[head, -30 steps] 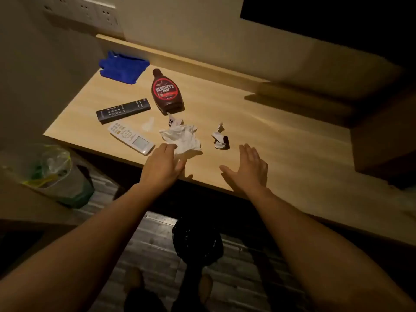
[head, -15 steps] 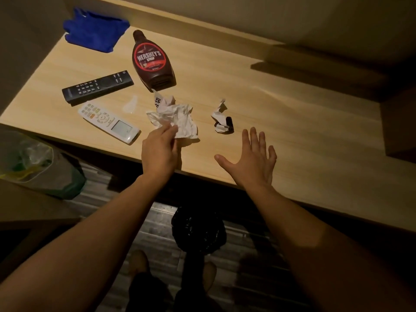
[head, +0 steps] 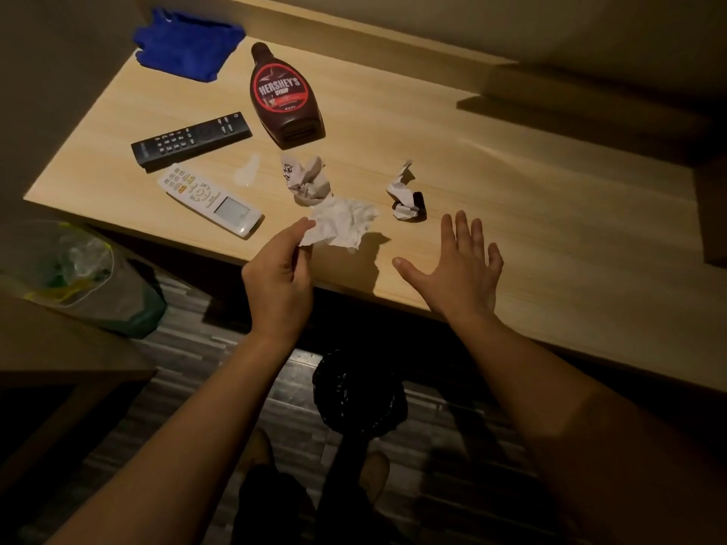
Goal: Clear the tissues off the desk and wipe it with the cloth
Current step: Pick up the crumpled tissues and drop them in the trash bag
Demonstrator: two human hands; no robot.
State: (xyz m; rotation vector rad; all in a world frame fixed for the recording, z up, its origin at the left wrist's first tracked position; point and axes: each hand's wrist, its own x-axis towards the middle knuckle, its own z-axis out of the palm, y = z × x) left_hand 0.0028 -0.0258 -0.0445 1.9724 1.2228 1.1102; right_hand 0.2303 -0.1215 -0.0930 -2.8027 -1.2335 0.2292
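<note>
Left hand (head: 281, 269) had the white tissue (head: 342, 224) pinched by one corner between thumb and fingertips, in front of the syrup bottle (head: 285, 98) and close to the table's (head: 531, 214) front edge. A second crumpled tissue (head: 309, 180) lay just in front of the bottle, and a smaller wad (head: 405, 194) to its front right. Right hand (head: 460, 269) was spread wide over the front edge, fingers straight, holding nothing. The blue cloth (head: 187, 43) sat behind and left of the bottle, in the back corner. The black remote (head: 192, 139) and white remote (head: 210, 198) lay left of the bottle, toward the side edge. Right of the bottle, a broad stretch of tabletop ran on.
</note>
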